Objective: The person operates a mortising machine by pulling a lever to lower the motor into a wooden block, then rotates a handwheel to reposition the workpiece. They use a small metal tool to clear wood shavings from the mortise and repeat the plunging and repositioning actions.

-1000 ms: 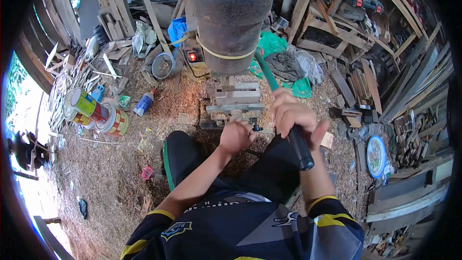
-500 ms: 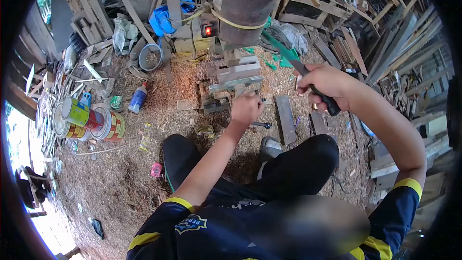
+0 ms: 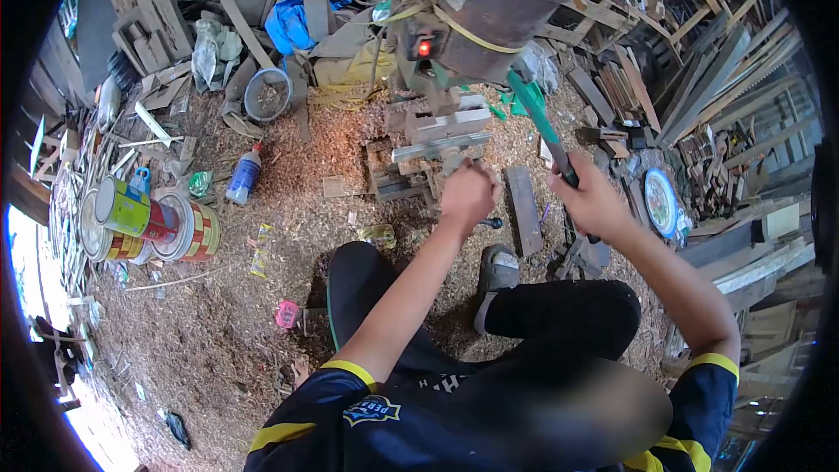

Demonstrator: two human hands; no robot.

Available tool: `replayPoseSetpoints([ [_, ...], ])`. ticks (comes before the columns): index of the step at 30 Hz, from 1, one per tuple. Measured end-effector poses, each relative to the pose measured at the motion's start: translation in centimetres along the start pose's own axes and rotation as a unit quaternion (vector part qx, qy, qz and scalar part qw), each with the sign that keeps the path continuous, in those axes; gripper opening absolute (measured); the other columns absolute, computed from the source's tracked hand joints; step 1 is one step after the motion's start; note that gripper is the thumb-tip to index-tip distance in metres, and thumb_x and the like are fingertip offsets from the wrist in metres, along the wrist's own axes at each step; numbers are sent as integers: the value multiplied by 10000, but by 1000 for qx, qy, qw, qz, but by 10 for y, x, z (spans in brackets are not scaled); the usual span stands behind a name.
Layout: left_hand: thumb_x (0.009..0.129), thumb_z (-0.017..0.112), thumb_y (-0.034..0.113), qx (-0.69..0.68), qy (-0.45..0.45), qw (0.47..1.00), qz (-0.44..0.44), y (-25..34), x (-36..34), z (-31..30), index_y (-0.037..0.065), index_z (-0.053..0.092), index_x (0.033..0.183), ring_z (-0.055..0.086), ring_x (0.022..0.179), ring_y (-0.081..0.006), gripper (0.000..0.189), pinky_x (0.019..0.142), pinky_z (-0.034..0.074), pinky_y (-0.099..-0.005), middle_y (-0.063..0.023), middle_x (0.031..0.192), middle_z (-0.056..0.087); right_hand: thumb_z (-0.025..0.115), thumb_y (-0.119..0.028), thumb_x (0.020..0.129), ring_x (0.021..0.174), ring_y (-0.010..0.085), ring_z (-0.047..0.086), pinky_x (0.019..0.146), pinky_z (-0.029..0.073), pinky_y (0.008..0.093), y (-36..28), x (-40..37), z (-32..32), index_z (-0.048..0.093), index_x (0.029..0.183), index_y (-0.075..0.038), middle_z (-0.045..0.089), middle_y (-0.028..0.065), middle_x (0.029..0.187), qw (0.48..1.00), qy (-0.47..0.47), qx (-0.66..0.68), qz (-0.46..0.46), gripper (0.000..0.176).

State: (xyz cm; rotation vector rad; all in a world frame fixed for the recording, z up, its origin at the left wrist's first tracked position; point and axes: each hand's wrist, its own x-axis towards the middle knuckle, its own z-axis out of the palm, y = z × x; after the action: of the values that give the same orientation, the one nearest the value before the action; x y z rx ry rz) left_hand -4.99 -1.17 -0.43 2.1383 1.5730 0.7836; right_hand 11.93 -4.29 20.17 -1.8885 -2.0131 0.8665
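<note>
My left hand (image 3: 470, 192) is closed in a fist at the near side of a metal vise (image 3: 441, 147). What its fingers hold, if anything, is hidden. My right hand (image 3: 596, 198) grips the black handle of a long green-and-grey tool (image 3: 544, 121), whose kind I cannot make out. The tool slants up and away to the left, its far end close to a large rusty cylinder (image 3: 516, 4). Grey pieces (image 3: 450, 125) sit on top of the vise. Below my left hand, a ball-ended lever (image 3: 494, 222) sticks out.
Wood shavings cover the ground. A flat board (image 3: 523, 210) lies right of the vise. A glue-like blue bottle (image 3: 244, 177), a bucket (image 3: 267, 94) and paint cans (image 3: 188, 225) stand left. A lit red switch (image 3: 425, 48) hangs by the cylinder; stacked wood (image 3: 638, 87) fills the right.
My right hand has moved down and nearer the board, and the tool now stands steeper. My left hand stays closed at the vise. The whole view has shifted slightly.
</note>
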Motion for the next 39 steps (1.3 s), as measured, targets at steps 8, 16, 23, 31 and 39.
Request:
replayPoseSetpoints([
  [8,894,697,273,4,12,1000,-6,-4,3,12,64,780,857,677,1072,-321,227,900,608,-456,-135,993,746,697,-230,1030,727,172,555,690,471,365,25,3,40,600,1107,-7,592,91,810,998,51,15,-30,255],
  [16,867,663,269,18,68,998,4,-2,-1,12,80,755,761,704,933,-308,236,825,618,-461,-126,855,736,690,-260,1024,612,231,603,595,478,420,49,13,48,609,1101,-31,599,119,717,995,75,25,-58,256],
  [23,844,718,272,50,18,999,-8,-2,-4,16,102,796,831,681,1016,-309,187,919,587,-427,-133,963,749,676,-293,1014,542,335,631,535,480,474,70,10,70,598,1036,-27,622,173,686,986,139,13,-95,279],
  [31,869,700,319,48,30,998,26,-5,0,12,131,799,849,702,973,-316,214,825,613,-473,-125,959,749,655,-250,986,675,402,695,641,539,507,69,20,63,583,1107,-17,680,216,802,991,107,-25,-70,272],
  [39,892,699,335,-9,86,995,52,-13,-3,20,96,784,845,713,915,-340,258,778,603,-494,-117,935,739,672,-386,1010,560,151,605,490,476,341,-49,-4,-74,641,1086,-9,631,39,766,996,-69,16,46,386],
])
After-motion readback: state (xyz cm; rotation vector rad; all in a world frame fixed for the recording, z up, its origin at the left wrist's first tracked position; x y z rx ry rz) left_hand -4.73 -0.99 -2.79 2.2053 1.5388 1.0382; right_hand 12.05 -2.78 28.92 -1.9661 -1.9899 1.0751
